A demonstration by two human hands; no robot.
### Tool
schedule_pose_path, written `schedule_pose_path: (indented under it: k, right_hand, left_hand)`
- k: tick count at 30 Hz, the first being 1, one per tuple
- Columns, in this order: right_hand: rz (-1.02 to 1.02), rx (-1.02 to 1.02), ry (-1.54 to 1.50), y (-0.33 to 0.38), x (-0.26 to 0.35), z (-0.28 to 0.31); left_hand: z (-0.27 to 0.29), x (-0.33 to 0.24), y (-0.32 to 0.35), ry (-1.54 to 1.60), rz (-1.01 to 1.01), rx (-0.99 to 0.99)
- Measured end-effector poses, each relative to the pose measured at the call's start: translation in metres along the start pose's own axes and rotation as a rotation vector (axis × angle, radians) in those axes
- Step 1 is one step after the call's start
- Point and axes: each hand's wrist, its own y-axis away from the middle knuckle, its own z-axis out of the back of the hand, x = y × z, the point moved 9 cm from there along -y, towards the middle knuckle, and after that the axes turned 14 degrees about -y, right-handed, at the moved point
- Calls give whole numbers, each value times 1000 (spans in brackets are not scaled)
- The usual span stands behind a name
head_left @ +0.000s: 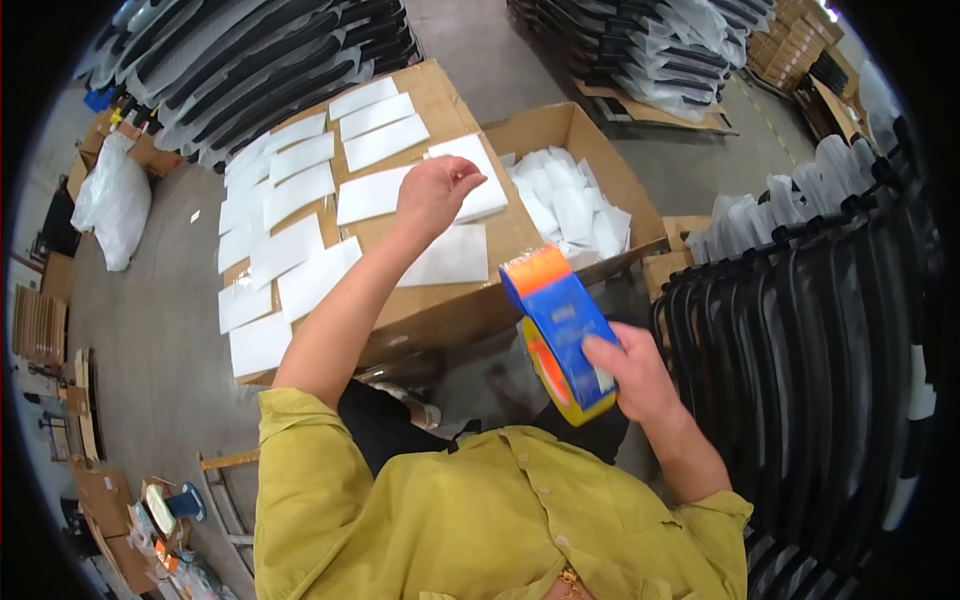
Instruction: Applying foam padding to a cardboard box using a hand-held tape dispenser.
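My right hand (pixel 640 375) is wrapped round a blue tape dispenser (pixel 570 320) with an orange front end and a yellow-rimmed roll. Its toothed end points up toward the cardboard surface (pixel 455 100). Above that surface, my left hand (pixel 437 195) is held with thumb and fingertips pinched together; whatever may be between them is too small to make out. Beneath it lies a stack of white sheets (pixel 485 195), partly covered by the hand. Several more white rectangular sheets (pixel 300 195) lie in overlapping rows to the left, with another white sheet (pixel 450 258) near the front edge.
An open cardboard box (pixel 625 185) holding many white pieces (pixel 565 200) stands against the right side of the work surface. Stacked black frames with plastic wrap (pixel 270 70) rise at the far left. Further black frames (pixel 780 350) crowd the right. A white bag (pixel 118 200) sits on the floor.
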Motion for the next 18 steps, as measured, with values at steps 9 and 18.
schedule_pose_path:
  k: [9, 18]
  right_hand:
    - [-102, 19, -56, -95, 27, -26]
    - [-210, -7, -73, -119, 14, -20]
  left_hand:
    - [-44, 66, -51, -176, 82, -67]
    - [-25, 75, -41, -310, 101, -183]
